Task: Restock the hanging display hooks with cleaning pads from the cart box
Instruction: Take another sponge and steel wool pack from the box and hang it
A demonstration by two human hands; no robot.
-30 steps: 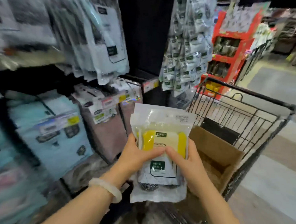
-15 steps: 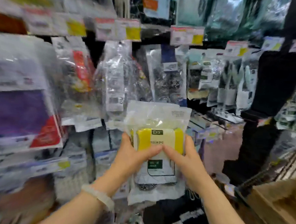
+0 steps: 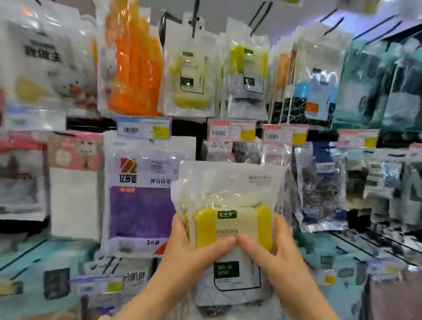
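I hold a clear pack of cleaning pads (image 3: 230, 197) upright in front of the hanging display; it shows a yellow sponge, a green label and a dark scourer at the bottom. My left hand (image 3: 193, 252) grips its left side with the thumb across the front. My right hand (image 3: 273, 256) grips the right side, thumb meeting the left one. Matching yellow-sponge packs (image 3: 246, 71) hang on a hook in the row above, with another similar pack (image 3: 189, 70) to their left. The cart and its box are out of view.
Hooks carry many other packs: orange gloves (image 3: 134, 58), a purple towel pack (image 3: 142, 197), steel scourers (image 3: 321, 190), teal cloths (image 3: 390, 81). Price tags (image 3: 231, 132) line the rail between rows. Black hook rods (image 3: 196, 9) stick out toward me at the top.
My view has swung from the cart and box, left and up, to the upper hook rows. Both hands kept the same hold on the pack and raised it with the view.
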